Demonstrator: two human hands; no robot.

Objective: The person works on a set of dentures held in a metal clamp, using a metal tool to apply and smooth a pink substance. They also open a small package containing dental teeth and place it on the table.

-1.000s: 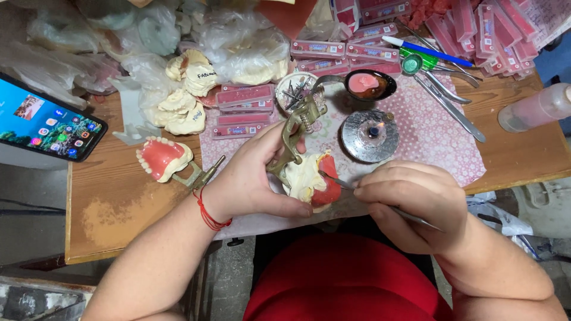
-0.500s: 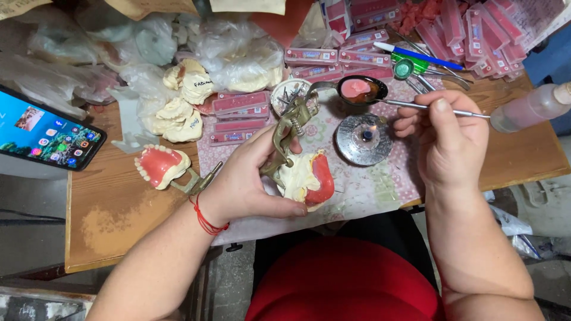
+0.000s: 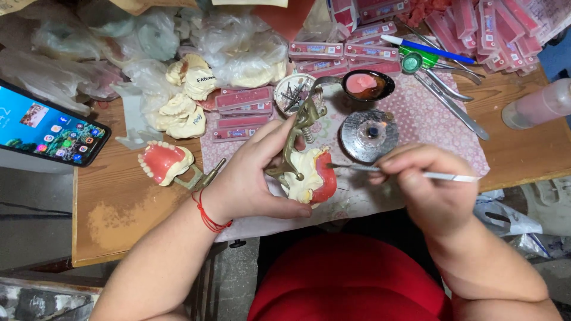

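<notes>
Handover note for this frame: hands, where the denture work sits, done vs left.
Left hand grips the brass articulator carrying the plaster cast with pink wax, held above the patterned mat.
Right hand holds a thin metal wax tool; its tip is at the pink wax rim.
Round burner and spoon of pink wax sit just behind.
Second denture model lies on the table, left.
Done: wax already on cast. Left: cannot tell how much shaping remains.
</notes>
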